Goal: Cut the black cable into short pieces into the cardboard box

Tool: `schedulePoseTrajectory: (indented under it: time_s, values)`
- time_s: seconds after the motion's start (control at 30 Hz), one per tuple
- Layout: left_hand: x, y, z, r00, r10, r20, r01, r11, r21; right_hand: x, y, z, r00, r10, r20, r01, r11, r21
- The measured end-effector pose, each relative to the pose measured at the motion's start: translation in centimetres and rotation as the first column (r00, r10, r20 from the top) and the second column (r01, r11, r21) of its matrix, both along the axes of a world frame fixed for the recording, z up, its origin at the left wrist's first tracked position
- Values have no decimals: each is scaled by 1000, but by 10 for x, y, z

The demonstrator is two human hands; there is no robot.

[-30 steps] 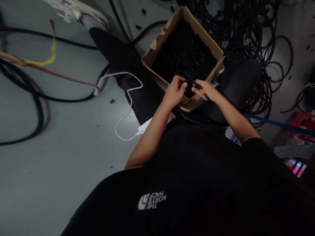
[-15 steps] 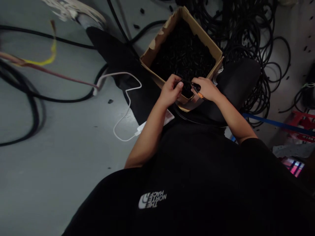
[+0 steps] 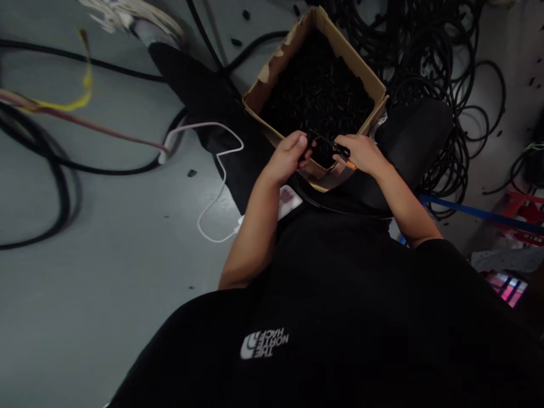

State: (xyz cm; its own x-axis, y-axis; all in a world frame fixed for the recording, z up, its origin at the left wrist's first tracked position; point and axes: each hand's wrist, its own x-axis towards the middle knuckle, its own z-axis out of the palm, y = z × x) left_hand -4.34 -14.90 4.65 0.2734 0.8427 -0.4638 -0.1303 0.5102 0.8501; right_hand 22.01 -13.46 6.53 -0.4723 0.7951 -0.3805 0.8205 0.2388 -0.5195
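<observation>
My left hand is closed round a black cable, at the near edge of an open cardboard box. From there the cable runs down and across my lap to the right. In my right hand is a dark hand tool with orange on its handle, like scissors or cutters. Its dark front part points left toward my left hand, over the box. Whether its tip touches the cable cannot be made out against the dark contents. Many short black pieces fill the box between my legs.
Loose coils of black cable lie behind and right of the box. A white cord leads to a pale flat device by my left forearm. Thicker black cable crosses the floor at left. Right are a blue strap and red object.
My hands have moved apart slightly: the left went left and down a little, the right slightly right. More of the tool's dark front part now shows between them.
</observation>
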Motion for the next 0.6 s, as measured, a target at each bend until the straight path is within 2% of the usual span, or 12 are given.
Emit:
schedulePoseTrajectory:
  time_s: [0.17,0.33,0.47,0.6]
  values:
    - [1,4,-5,997,79,15,-79,997,6,0,-1,-1,997,-71,-17,71,997,-29]
    - [1,5,-5,992,115,46,-111,990,-84,-1,-4,-10,975,-124,-186,106,989,-103]
    - [-3,0,4,993,63,96,-52,992,-119,0,-6,-23,955,-147,-257,102,978,-183]
    - [1,-8,3,995,-58,83,65,994,-88,3,-4,-31,943,-102,-316,13,963,-270]
